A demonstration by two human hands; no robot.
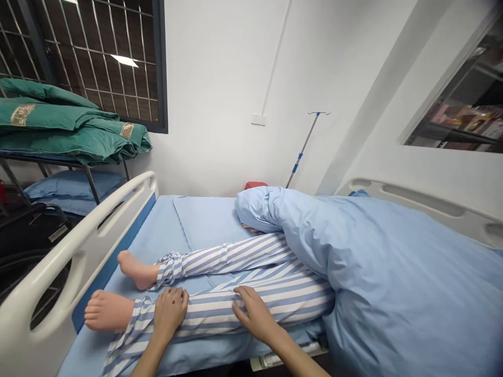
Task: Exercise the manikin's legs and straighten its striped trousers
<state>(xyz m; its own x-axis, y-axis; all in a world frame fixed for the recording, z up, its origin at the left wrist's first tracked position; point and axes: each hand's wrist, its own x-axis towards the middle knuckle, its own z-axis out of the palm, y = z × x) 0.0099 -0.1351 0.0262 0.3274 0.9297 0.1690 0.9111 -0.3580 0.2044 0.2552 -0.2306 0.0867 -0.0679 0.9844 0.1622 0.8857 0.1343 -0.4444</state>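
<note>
My left hand (170,311) and right hand (255,314) lie open, gripping nothing, on the manikin's striped trouser leg (208,318); it looks heavy, limp: best lifted from beneath.

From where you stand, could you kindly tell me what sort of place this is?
Probably a hospital ward or nursing-care room: a hospital bed with white side rails, an IV pole, and striped patient pyjamas on the lying figure.

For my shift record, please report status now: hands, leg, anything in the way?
Left hand and right hand open, resting on striped pajama leg. Bare foot past left hand. White bed rail beside feet, hands clear of it. Blue quilt covers leg's upper end.
</note>
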